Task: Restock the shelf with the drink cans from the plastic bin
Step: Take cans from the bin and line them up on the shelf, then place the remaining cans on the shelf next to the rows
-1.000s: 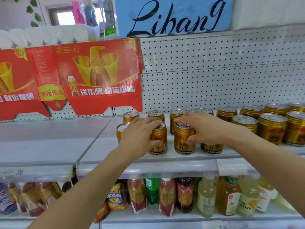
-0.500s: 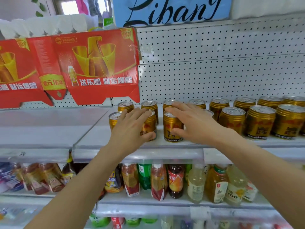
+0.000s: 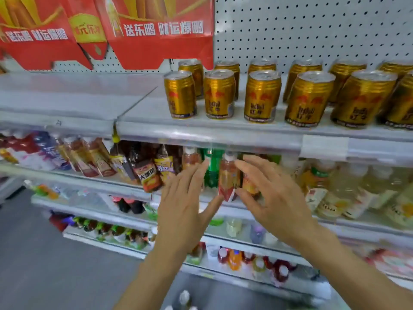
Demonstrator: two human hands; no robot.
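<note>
Fingers of the left hand (image 3: 187, 202) and the right hand (image 3: 274, 198) are extended and spread, grasping nothing, both held in front of the bottle shelf (image 3: 89, 182). Behind the hands, bottles (image 3: 228, 175) stand in a blurred row; their labels cannot be read reliably. Above and farther back, gold drink cans (image 3: 219, 95) stand upright in two rows on the upper shelf (image 3: 201, 133), before a white pegboard (image 3: 312, 30) and red cartons (image 3: 156, 41).
</note>
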